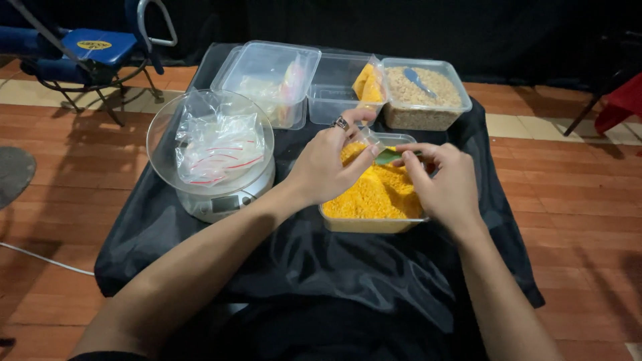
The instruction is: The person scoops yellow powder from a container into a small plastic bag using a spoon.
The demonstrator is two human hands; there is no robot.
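Coarse yellow grain (374,194) in rectangular clear tub (371,224)

Clear plastic bags (219,148) in scale bowl (160,127)

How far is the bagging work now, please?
Done: filled small bags stand in a clear tub. In hand: the left hand holds a small clear bag and the right hand a green scoop, over the yellow crumbs. Left: empty bags on the scale.
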